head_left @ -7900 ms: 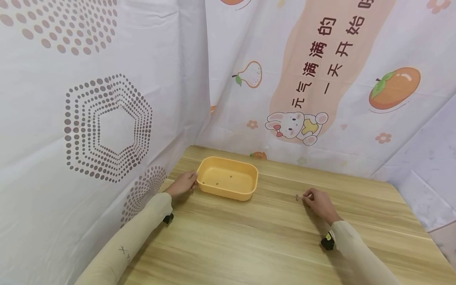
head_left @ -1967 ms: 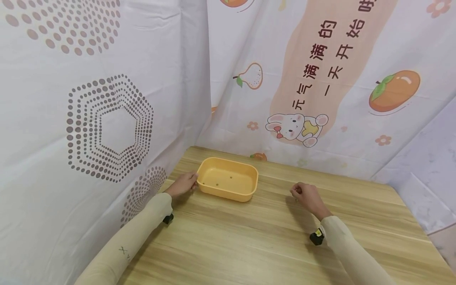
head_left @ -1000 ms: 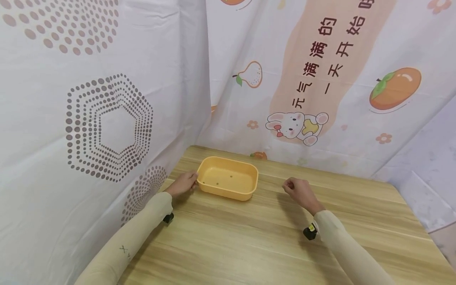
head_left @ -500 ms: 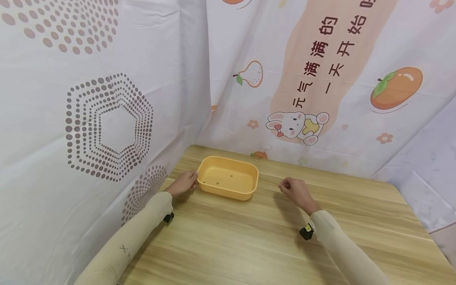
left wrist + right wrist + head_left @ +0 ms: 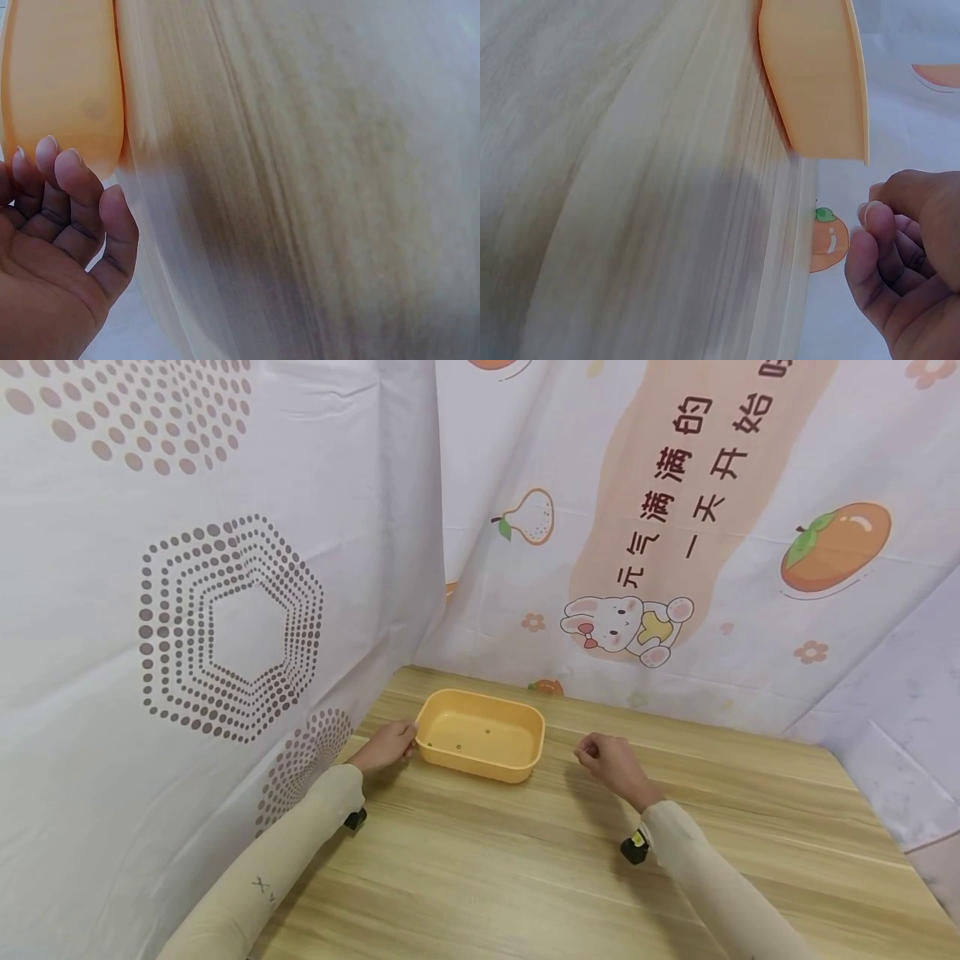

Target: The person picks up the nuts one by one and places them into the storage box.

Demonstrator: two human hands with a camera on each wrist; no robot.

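A shallow yellow plastic tray stands toward the back left of the wooden table. My left hand holds its left end, the thumb at the rim and curled fingers against the outer wall. On the tray's floor lie three tiny dark pieces, one near the middle. To the right of the tray, my right hand hovers over the table with thumb and fingertips pinched together. The small metal piece seen at these fingers earlier is hidden now. In the right wrist view the fingertips point toward the tray's end.
The wooden table reaches forward to a printed curtain along its back edge. A white sheet with dotted patterns hangs close on the left, beside the left forearm. Black wrist cameras sit under the sleeves.
My right hand has lifted the small metal piece from the table and moved left toward the tray, steadily over the last second. The left hand and the tray have stayed in place.
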